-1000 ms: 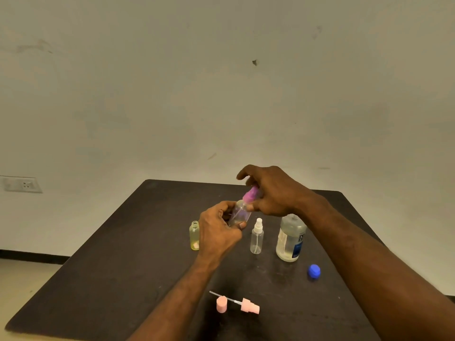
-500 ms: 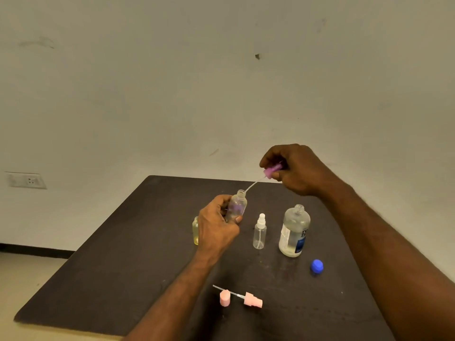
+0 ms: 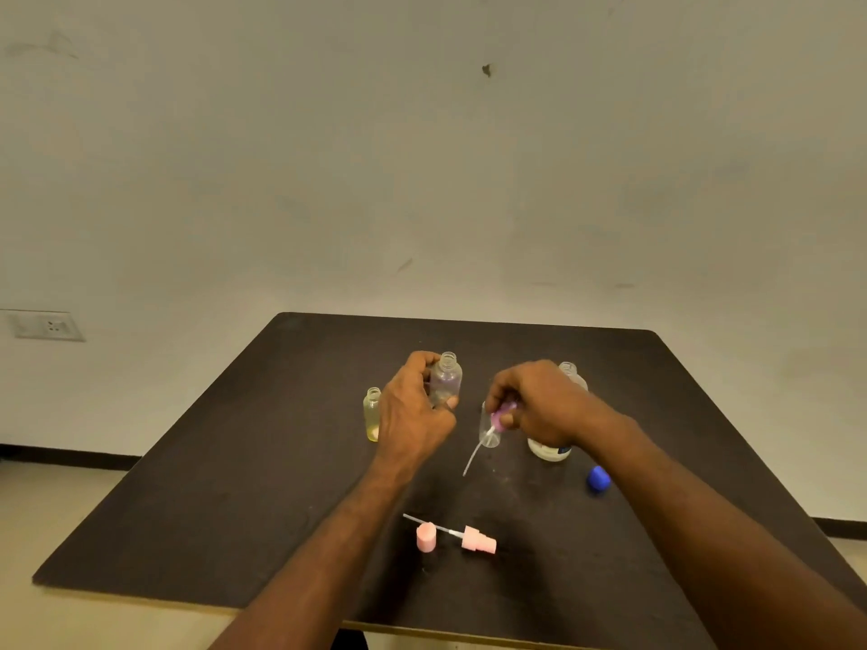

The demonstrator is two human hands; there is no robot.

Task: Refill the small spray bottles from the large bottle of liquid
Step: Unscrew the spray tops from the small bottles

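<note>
My left hand [image 3: 413, 415] grips a small clear bottle [image 3: 446, 378] upright with its neck uncapped. My right hand [image 3: 535, 405] holds a purple spray head [image 3: 501, 415] low over the table, and its thin dip tube [image 3: 473, 455] hangs down to the left. Behind my right hand stands the large clear bottle [image 3: 550, 450] with a white and blue label, uncapped and mostly hidden. Another small clear bottle [image 3: 488, 433] is partly hidden by my right fingers. A small yellowish bottle [image 3: 372, 415] stands uncapped left of my left hand.
A blue cap [image 3: 598, 478] lies right of the large bottle. A pink cap [image 3: 426, 537] and a pink spray head with tube [image 3: 476, 540] lie near the front of the dark table [image 3: 234, 485]. A wall socket [image 3: 47, 326] is at left.
My right hand pulled the purple spray head and its tube out of the bottle, lifted it, then brought it down toward the table. My left hand kept hold of the bottle.
</note>
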